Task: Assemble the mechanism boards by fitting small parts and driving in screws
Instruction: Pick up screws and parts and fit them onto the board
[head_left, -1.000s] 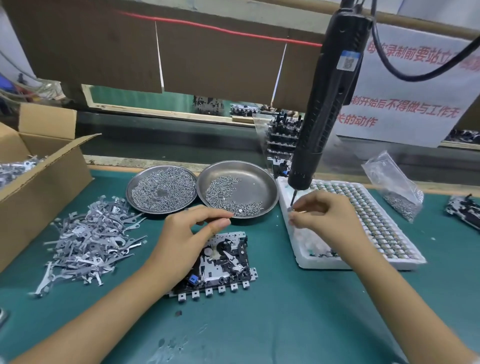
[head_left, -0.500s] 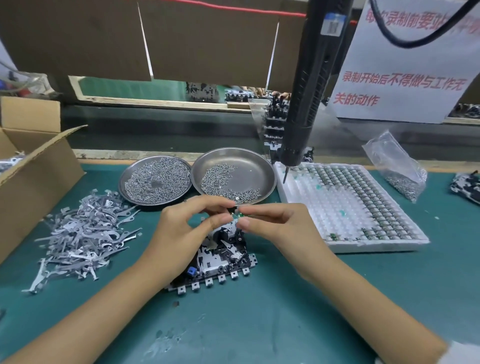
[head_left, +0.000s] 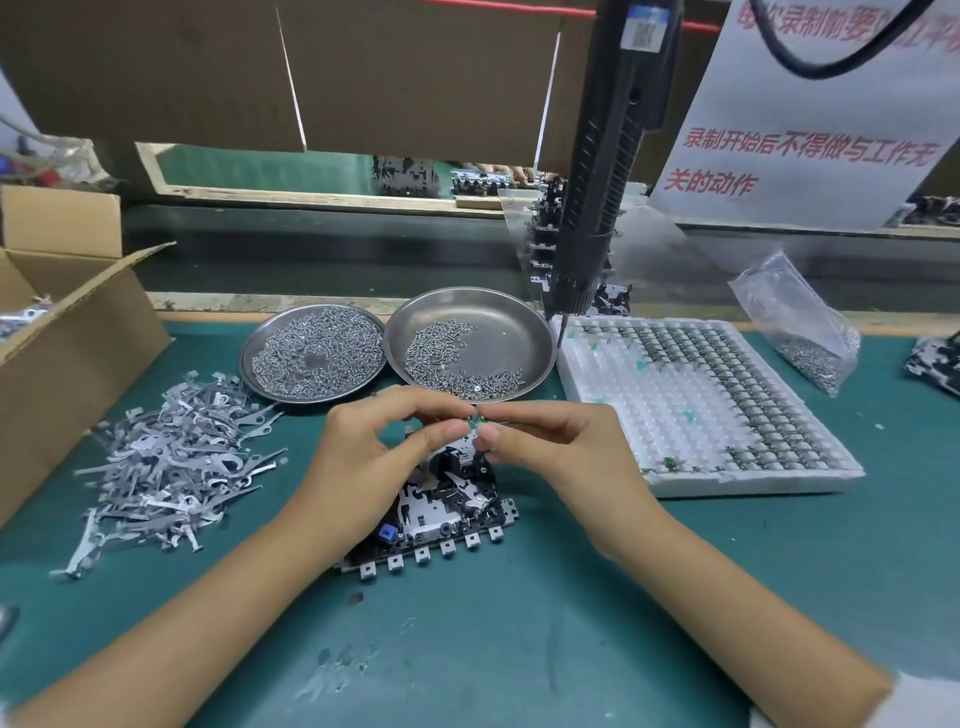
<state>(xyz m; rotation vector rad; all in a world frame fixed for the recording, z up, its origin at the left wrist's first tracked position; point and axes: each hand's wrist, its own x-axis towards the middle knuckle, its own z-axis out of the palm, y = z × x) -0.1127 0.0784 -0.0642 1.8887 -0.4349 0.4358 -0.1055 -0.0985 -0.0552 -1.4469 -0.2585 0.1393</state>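
A black and silver mechanism board lies flat on the green mat in front of me. Just above its far end, my left hand and my right hand meet fingertip to fingertip. Between the fingertips sits a tiny part with a green fleck, pinched from both sides; most of it is hidden. Two round steel dishes of screws stand behind the hands. A white tray of small round parts is to the right. A black electric screwdriver hangs over the tray's far left corner.
A heap of grey stamped metal levers covers the mat at left, beside an open cardboard box. A clear bag of screws leans at the far right, with another board at the edge. More boards are stacked behind the screwdriver.
My right hand has come from the white tray over to the board carrying a small part, and its fingertips now meet my left hand's. The left hand stayed above the board.
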